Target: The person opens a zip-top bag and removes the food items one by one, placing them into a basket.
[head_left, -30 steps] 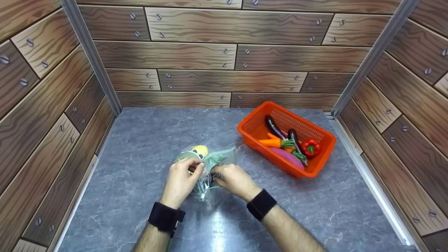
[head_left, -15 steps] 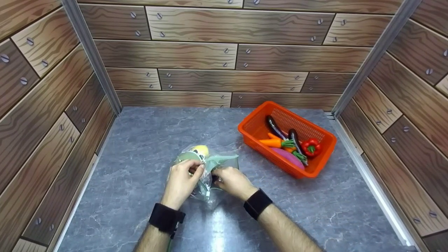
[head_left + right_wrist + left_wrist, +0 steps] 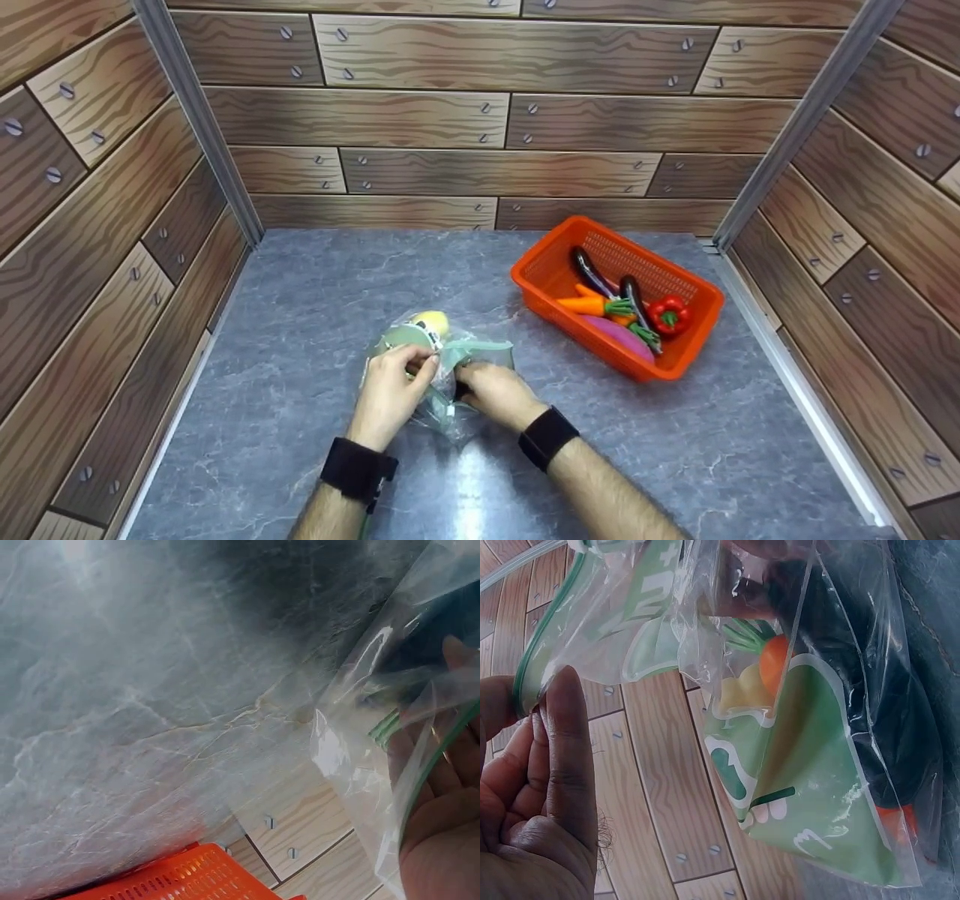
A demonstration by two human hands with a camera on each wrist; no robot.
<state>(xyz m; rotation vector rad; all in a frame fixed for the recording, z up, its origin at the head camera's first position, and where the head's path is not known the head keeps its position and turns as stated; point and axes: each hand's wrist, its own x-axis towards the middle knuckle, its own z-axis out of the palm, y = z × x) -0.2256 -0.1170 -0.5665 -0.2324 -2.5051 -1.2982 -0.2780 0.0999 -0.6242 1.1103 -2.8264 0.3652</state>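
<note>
A clear zip bag (image 3: 459, 431) with green print lies in front of me, holding vegetables. In the left wrist view it shows a carrot (image 3: 774, 664), something pale yellow (image 3: 746, 690) and a long dark vegetable (image 3: 889, 742), apparently an eggplant. My left hand (image 3: 390, 379) pinches the bag's green-edged rim between thumb and fingers. My right hand (image 3: 495, 386) reaches through the bag's mouth, fingers curled at the dark vegetable and partly hidden by plastic. In the right wrist view the thumb (image 3: 456, 652) touches its dark surface. A yellow round piece (image 3: 431, 322) shows at the bag's far end.
To the right stands an orange basket (image 3: 541, 301) with two eggplants (image 3: 592, 270), carrots (image 3: 589, 304), a red bell pepper (image 3: 669, 315) and a purple-pink vegetable (image 3: 619, 336). Wood-patterned walls (image 3: 420, 120) enclose the grey marbled table (image 3: 330, 277) at the back and sides.
My right hand has moved slightly nearer to me and left at the bag's mouth. The bag's right flap has sunk lower, and its near end spreads toward me. My left hand keeps its place.
</note>
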